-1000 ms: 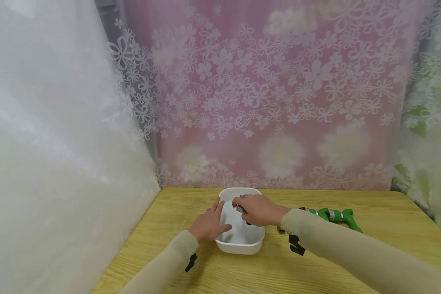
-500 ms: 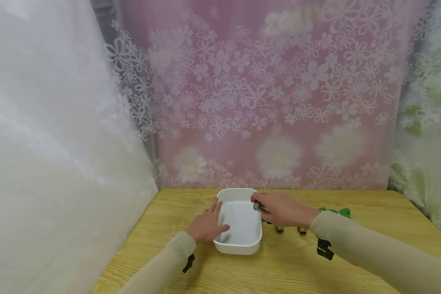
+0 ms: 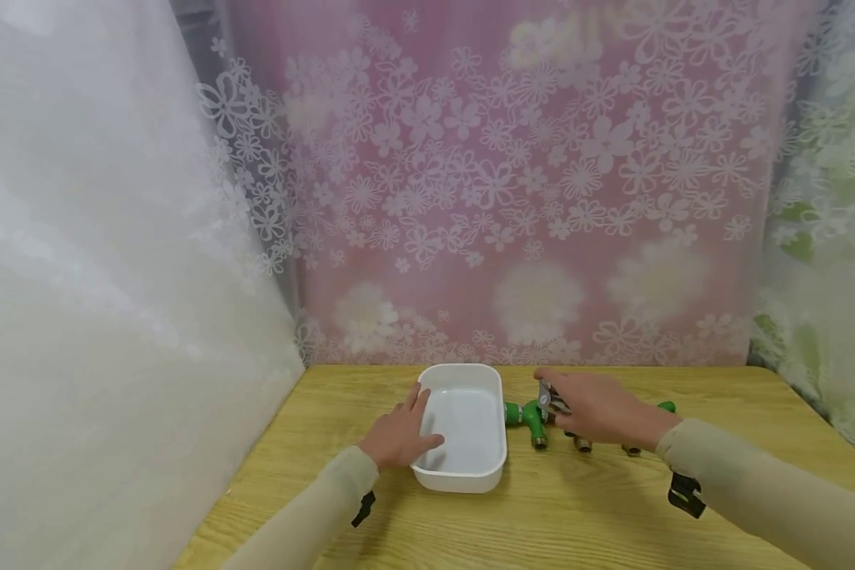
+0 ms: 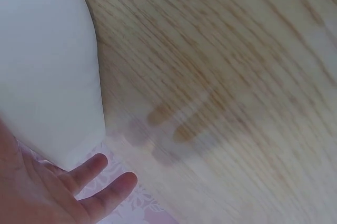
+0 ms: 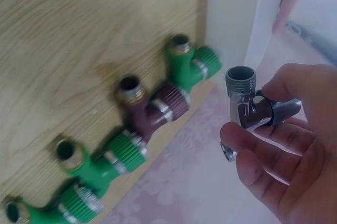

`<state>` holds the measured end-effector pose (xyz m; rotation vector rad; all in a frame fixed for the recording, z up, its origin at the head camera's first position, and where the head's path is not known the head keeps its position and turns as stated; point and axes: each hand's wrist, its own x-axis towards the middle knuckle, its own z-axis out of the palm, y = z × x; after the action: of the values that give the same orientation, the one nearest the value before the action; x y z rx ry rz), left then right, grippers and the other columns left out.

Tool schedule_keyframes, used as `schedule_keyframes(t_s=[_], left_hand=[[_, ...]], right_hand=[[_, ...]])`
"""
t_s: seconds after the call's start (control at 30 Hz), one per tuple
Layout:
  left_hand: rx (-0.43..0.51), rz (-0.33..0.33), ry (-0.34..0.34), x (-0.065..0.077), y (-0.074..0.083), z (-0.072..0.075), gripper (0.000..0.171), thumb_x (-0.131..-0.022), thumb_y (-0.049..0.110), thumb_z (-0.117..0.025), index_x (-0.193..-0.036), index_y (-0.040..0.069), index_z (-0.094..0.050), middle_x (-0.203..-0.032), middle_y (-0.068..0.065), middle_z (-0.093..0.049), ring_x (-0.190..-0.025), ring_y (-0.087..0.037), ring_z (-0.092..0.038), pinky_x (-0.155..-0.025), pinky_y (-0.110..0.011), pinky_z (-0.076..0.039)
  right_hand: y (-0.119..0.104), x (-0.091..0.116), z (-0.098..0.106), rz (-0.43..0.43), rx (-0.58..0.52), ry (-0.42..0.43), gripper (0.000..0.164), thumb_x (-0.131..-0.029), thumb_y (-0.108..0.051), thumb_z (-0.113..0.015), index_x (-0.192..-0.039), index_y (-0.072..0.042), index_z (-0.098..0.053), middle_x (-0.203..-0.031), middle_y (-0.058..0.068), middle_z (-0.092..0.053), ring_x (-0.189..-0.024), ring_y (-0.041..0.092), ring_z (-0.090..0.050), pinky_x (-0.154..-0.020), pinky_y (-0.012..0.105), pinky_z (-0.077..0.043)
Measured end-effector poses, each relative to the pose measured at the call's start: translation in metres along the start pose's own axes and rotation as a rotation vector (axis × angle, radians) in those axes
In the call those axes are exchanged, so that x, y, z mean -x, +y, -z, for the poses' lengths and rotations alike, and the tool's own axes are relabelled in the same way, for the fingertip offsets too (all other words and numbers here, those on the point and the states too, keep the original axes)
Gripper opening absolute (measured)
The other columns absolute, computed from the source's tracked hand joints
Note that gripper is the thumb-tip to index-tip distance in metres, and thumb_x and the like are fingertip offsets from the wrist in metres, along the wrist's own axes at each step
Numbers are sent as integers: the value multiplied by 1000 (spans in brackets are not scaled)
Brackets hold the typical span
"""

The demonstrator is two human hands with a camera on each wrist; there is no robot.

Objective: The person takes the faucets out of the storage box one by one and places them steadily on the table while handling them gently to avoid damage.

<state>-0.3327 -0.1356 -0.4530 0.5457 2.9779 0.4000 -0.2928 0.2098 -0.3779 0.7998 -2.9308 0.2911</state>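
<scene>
My right hand holds a chrome angle valve between thumb and fingers, above the table to the right of a white tray. In the right wrist view its threaded outlet points up. My left hand rests at the tray's left rim with straight, spread fingers, the thumb reaching over the inside. In the left wrist view, two of its fingertips show beside the tray's outer wall.
Several plastic valves with brass-coloured ends lie in a row right of the tray, including a green valve near its wall and a maroon valve. My right hand partly covers this row. A floral curtain hangs behind the wooden table.
My right hand has moved right, from above the tray to above the row of valves, still holding the chrome valve. The left hand stays at the tray's rim.
</scene>
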Motion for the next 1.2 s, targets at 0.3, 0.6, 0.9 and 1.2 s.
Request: schedule_keyframes(t_s=[0.3,0.6,0.9,1.2], left_hand=[[11,-9,6,0,-3,0,89,-97,59,-55,-164,16,-14,-171,-7,-6,-146,-41,-37,-106,-60,-42],[12,-5,13,-1,-4,-2,90,-96,60,-56,-164,17,-15,-171,-7,-7,-146,-41,-37,-107,-61,-41],[14,-7,14,-1,-3,-2,90,-97,59,-56,-164,15,-15,-171,-7,-7,-145,-41,-38,-105,-62,-42],[6,-17,16,1,0,1,89,-97,58,-56,-163,15,-15,-171,-8,-7,-145,-40,-39,-104,-61,-44]], right_hand=[[28,20,1,-51,-3,-11,65,-92,-18,-71,-150,-10,-44,-110,7,-71,-53,4,-47,-47,26,-35],[67,41,3,-62,-6,-12,66,-93,-19,-69,-152,-8,-41,-90,-4,-68,-44,4,-36,-43,24,-29],[111,65,7,-53,32,-33,66,-92,-21,-73,-148,-4,-45,-124,17,-68,-53,-2,-43,-49,25,-32],[152,78,6,-89,114,-84,68,-87,-23,-79,-143,-2,-48,-116,16,-69,-68,7,-59,-51,28,-41]])
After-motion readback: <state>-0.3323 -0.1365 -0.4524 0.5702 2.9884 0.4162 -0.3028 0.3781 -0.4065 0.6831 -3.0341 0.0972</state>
